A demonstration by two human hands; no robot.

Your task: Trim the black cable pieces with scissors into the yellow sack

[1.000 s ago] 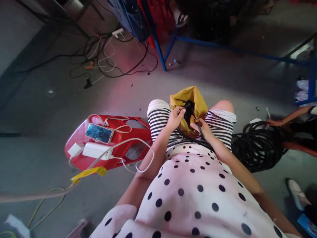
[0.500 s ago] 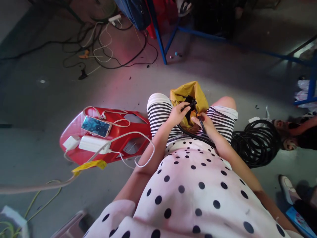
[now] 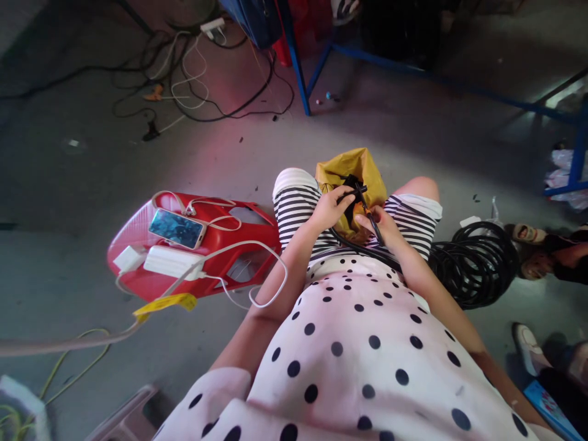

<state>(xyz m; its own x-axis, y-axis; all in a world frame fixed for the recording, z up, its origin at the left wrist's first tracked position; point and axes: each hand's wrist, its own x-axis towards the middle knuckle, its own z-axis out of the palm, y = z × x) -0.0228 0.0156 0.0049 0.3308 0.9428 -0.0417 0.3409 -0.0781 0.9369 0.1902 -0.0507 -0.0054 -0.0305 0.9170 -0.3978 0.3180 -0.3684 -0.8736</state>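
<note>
Between my knees in my lap stands a yellow cloth bag [image 3: 370,168], its mouth open and dark pieces inside, too shadowed to name. My left hand [image 3: 331,208] pinches a short black cable end [image 3: 345,195] over the bag's opening. Closed around a slim black-and-orange hand tool [image 3: 373,226], perhaps pliers, my right hand [image 3: 384,225] is at the bag's right side. The tool's tip meets the black piece by my left fingers; its jaws are too small to make out. A black cable [image 3: 358,248] runs across my lap under my wrists.
A coil of black cable [image 3: 480,263] lies at my right, near another person's feet [image 3: 530,343]. On the left, a red stool [image 3: 220,242] carries a phone [image 3: 177,228], a white power bank [image 3: 171,262] and cords. Blue frame legs [image 3: 296,61] and tangled cables lie ahead.
The camera view has shifted slightly. Both hands keep nearly the same position and hold over the bag.
</note>
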